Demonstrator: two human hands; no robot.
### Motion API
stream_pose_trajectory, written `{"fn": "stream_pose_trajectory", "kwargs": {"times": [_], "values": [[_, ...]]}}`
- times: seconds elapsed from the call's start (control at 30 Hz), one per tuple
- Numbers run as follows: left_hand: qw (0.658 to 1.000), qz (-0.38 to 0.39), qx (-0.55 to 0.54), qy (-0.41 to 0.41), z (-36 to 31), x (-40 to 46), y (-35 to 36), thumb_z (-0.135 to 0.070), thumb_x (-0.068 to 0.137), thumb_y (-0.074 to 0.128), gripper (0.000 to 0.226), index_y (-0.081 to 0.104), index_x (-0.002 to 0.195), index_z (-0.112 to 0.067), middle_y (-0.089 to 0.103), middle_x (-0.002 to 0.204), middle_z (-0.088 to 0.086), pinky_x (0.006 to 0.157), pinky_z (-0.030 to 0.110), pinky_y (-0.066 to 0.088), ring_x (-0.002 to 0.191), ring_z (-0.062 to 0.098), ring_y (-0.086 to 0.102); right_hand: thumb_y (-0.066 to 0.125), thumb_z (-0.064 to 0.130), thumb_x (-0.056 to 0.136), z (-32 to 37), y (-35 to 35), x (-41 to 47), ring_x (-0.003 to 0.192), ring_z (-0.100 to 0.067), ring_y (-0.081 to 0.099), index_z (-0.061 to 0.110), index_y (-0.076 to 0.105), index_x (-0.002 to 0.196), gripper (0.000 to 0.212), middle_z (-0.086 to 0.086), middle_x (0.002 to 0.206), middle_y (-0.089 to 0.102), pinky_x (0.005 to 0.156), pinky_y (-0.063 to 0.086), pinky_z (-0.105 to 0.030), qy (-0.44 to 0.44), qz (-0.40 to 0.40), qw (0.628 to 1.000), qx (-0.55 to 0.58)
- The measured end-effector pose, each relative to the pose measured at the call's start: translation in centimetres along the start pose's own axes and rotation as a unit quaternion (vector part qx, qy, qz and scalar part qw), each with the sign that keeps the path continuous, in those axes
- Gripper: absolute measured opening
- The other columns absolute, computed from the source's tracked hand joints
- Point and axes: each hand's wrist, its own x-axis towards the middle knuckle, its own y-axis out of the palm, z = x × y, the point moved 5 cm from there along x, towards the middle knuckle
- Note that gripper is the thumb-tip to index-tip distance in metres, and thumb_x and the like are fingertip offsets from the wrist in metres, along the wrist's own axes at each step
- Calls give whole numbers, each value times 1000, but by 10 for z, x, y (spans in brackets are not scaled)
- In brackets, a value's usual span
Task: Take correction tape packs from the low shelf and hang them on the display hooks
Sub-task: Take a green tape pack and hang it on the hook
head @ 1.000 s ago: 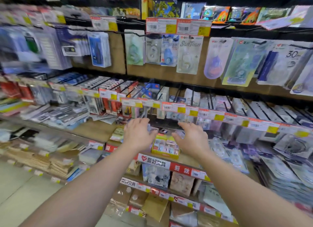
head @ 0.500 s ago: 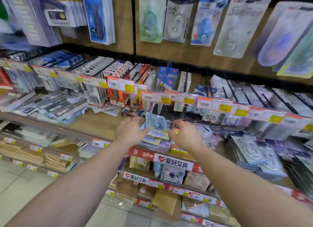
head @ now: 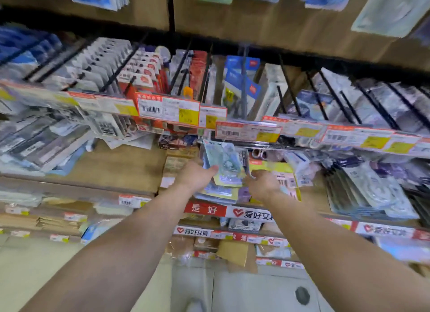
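My left hand (head: 196,175) grips a pale blue correction tape pack (head: 224,162), thumb across its front, holding it upright just under the row of price tags. More packs (head: 218,190) lie in a loose pile on the low shelf (head: 111,169) under both hands. My right hand (head: 261,183) reaches into that pile beside a yellow display box (head: 282,172); its fingers are hidden and blurred. Black display hooks (head: 243,83) stick out above, most loaded with carded stationery.
A strip of red and yellow price tags (head: 246,131) runs across the hook fronts just above my hands. Stacked packs (head: 372,193) fill the shelf at right, pens and cards at left. Lower shelves with red labels (head: 251,212) hold envelopes. Pale floor lies below.
The camera has moved closer and tilted down. My left hand has lifted the blue pack higher off the pile, and my right hand has dropped lower to the right of it.
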Motion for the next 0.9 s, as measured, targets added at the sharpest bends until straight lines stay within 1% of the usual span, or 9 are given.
{"fn": "stream_pose_trajectory", "kwargs": {"times": [0.03, 0.13, 0.2, 0.33, 0.47, 0.53, 0.67, 0.8, 0.9], "values": [[1000, 3, -19, -6, 2, 3, 1, -59, 90, 60, 76, 42, 146, -12, 61, 127, 9, 83, 31, 45, 111, 27, 60, 51, 19, 101, -2, 2, 4, 112, -37, 60, -7, 59, 126, 36, -23, 126, 63, 90, 51, -38, 9, 5, 1000, 11], [998, 3, -61, 3, 1, 6, 1, -59, 89, 62, 46, 59, 113, -19, 64, 94, -3, 76, 28, 40, 78, 12, 57, 59, 18, 98, 0, 6, 6, 92, -24, 55, 6, 67, 109, 19, -11, 107, 66, 62, 45, -18, 11, 16, 998, 64], [996, 1, -88, 20, 1, 9, -1, -60, 83, 68, 46, 66, 104, -19, 67, 90, -5, 74, 28, 46, 75, 10, 60, 63, 23, 95, 5, 9, 7, 88, -20, 57, 13, 62, 123, 30, -3, 113, 65, 68, 44, -22, -6, 25, 996, 85], [991, -14, -130, 15, 10, 13, -12, -48, 78, 80, 44, 66, 103, -16, 69, 95, -2, 77, 29, 52, 86, 18, 66, 68, 21, 91, 12, 18, 5, 77, -13, 58, 15, 61, 124, 34, 9, 89, 59, 75, 46, -27, -16, 47, 994, 102], [979, 13, -202, 19, 26, 10, -18, -23, 86, 77, 30, 68, 112, -11, 68, 89, -3, 57, 17, 46, 74, 5, 63, 69, 21, 86, 9, 21, 4, 103, -26, 62, 13, 55, 132, 49, -4, 116, 61, 87, 52, -34, 25, 17, 994, 102], [975, 17, -221, 18, 33, 7, -17, -19, 87, 76, 31, 69, 114, -8, 72, 97, 0, 64, 20, 50, 78, 7, 66, 65, 26, 91, 9, 25, 2, 109, -29, 60, 7, 53, 134, 49, -11, 120, 61, 95, 50, -37, 43, 22, 994, 100], [967, 19, -253, 7, 38, 4, -14, -18, 85, 78, 28, 71, 111, -11, 75, 104, 6, 92, 42, 55, 89, 20, 71, 67, 31, 92, 7, 34, 5, 102, -30, 64, 0, 58, 128, 48, -12, 110, 65, 95, 53, -42, 62, 26, 985, 160], [958, 14, -285, 1, 42, 5, -13, -24, 81, 82, 25, 72, 103, -17, 77, 100, 5, 93, 52, 55, 94, 28, 73, 74, 35, 87, 4, 40, 8, 82, -19, 66, 3, 46, 140, 68, -6, 99, 69, 77, 54, -36, 72, 44, 961, 262], [953, 10, -302, 8, 38, 5, -14, -25, 79, 83, 24, 70, 98, -20, 76, 102, 5, 94, 51, 55, 96, 28, 72, 77, 33, 85, 5, 42, 8, 96, -23, 66, 7, 51, 134, 61, -6, 113, 67, 80, 55, -36, 56, 46, 948, 308]]}}
